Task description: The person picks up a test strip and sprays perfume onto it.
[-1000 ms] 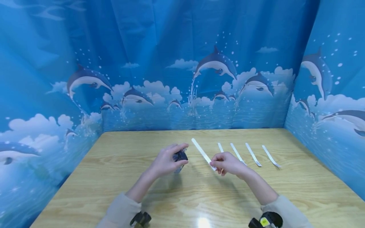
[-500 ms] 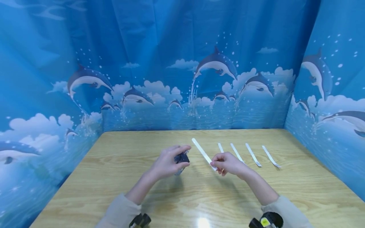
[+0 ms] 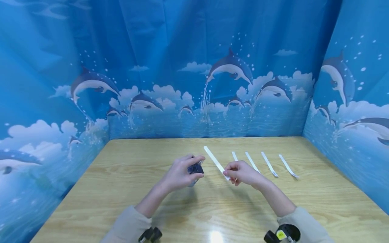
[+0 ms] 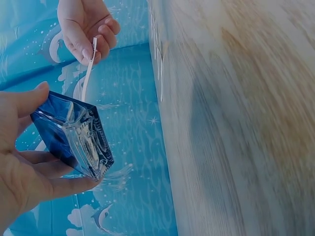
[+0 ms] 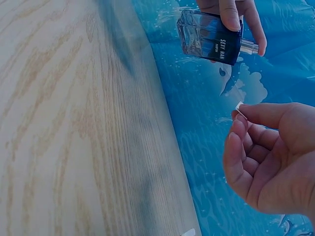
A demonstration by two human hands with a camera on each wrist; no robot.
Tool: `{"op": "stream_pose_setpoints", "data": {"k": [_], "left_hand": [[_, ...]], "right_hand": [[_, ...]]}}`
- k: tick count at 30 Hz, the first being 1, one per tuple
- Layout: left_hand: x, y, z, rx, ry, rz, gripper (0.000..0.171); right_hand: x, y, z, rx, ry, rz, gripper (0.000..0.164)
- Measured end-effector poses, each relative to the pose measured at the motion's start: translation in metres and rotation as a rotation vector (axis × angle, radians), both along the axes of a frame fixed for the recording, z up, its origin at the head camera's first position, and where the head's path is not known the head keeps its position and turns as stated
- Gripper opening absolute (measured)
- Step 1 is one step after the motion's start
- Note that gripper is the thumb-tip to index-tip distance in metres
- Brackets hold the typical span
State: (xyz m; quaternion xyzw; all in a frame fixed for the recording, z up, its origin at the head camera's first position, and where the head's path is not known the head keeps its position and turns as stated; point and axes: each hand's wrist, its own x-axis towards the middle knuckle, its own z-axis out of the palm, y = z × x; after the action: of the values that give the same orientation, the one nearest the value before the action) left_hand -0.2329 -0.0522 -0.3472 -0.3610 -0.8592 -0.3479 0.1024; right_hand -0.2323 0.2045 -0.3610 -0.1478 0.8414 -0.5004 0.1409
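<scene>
My left hand point(image 3: 177, 173) grips a dark blue glass perfume bottle point(image 5: 209, 37) above the table, its label reading "SEXY MAN". The bottle is tilted, and its silver spray nozzle point(image 5: 249, 47) shows by the index finger in the right wrist view. To the right, my right hand point(image 3: 241, 173) pinches the near end of a long white paper strip point(image 3: 214, 160) between thumb and fingers. The strip slants up and away to the left, its far end off to the right of the bottle. The left wrist view shows the bottle's thick clear base point(image 4: 88, 147) facing the camera.
Several more white paper strips point(image 3: 268, 164) lie in a spaced row on the wooden table point(image 3: 127, 189), to the right of and behind my right hand. A blue dolphin-print curtain point(image 3: 152, 67) closes off the back and both sides.
My left hand has shifted slightly to the right with the perfume bottle, nearer the strip. The right hand and its strip have hardly moved.
</scene>
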Motion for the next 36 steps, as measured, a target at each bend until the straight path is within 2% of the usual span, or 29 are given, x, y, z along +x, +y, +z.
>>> {"op": "stream_pose_setpoints", "data": {"k": [8,14,20,23,29,32,36], "left_hand": [[-0.001,-0.004,0.000,0.030,0.016,0.014,0.054],[-0.003,-0.008,-0.001,0.118,-0.006,-0.001,0.058],[-0.003,-0.012,-0.004,0.196,-0.048,0.045,0.065],[-0.002,-0.016,-0.005,0.239,-0.106,0.093,0.072],[-0.004,-0.023,-0.006,0.291,-0.253,0.258,0.089],[-0.005,-0.026,-0.006,0.257,-0.271,0.321,0.092],[-0.004,-0.028,-0.005,0.207,-0.243,0.377,0.094]], "right_hand": [[0.001,0.001,0.002,-0.017,-0.002,-0.008,0.023],[0.002,0.004,-0.001,-0.028,-0.007,-0.020,0.022],[0.002,0.007,-0.005,-0.040,-0.005,-0.033,0.021],[0.002,0.008,-0.006,-0.054,-0.005,-0.043,0.021],[0.002,0.010,-0.007,-0.063,-0.002,-0.060,0.023],[0.002,0.011,-0.006,-0.067,-0.005,-0.066,0.022],[0.002,0.011,-0.007,-0.073,-0.009,-0.061,0.020]]}}
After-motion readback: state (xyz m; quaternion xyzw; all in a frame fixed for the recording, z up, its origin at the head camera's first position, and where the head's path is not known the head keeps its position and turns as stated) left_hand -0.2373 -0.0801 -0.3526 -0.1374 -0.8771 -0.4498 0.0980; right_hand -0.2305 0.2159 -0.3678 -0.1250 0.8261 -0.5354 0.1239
